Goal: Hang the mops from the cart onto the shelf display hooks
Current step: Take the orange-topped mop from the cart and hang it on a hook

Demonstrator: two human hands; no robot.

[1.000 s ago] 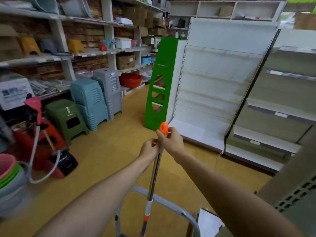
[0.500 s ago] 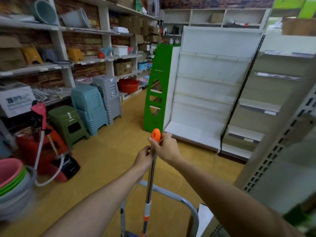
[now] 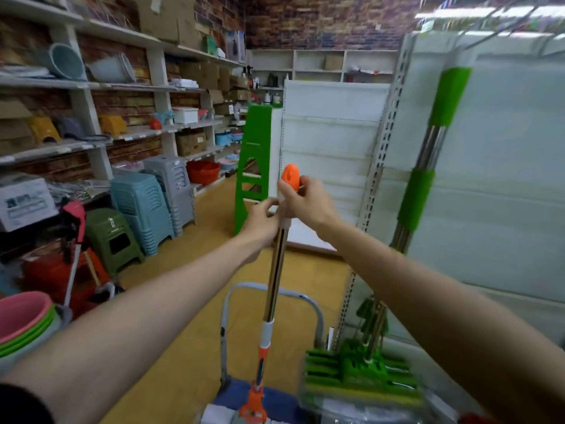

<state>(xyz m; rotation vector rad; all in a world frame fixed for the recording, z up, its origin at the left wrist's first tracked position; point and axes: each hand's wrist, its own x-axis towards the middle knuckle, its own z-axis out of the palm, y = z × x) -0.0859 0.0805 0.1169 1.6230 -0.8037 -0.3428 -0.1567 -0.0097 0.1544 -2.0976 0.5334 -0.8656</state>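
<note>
Both hands grip the top of the orange mop point(image 3: 276, 270): right hand point(image 3: 305, 203) curled round the pole just under the orange hanging cap point(image 3: 290, 178), left hand point(image 3: 260, 221) pinching the pole right below it, fingers wrapped. Pole is upright, slightly tilted, long axis running from the cap down to the orange mop head point(image 3: 253, 408), which sits low over the cart point(image 3: 226, 316) at the bottom of the view; can't tell if the head is off the cart deck or resting on it. Cap has a hole in it, facing roughly toward the viewer. White shelf display point(image 3: 504, 179) lies to the right of the grip, close by; a green mop point(image 3: 422, 191) already hangs against it, its handle upright, head near the floor. Hooks along the top of the display are blurred, high and to the right of the cap, well above hand level. Judgement: next move is lift up and rightward, keep the pole vertical, cap hole to hook. Right hand is nearer the display and nearer the cap, so it likely guides; left steadies. Stools point(image 3: 143, 206) and basins on the left, not involved.
</note>
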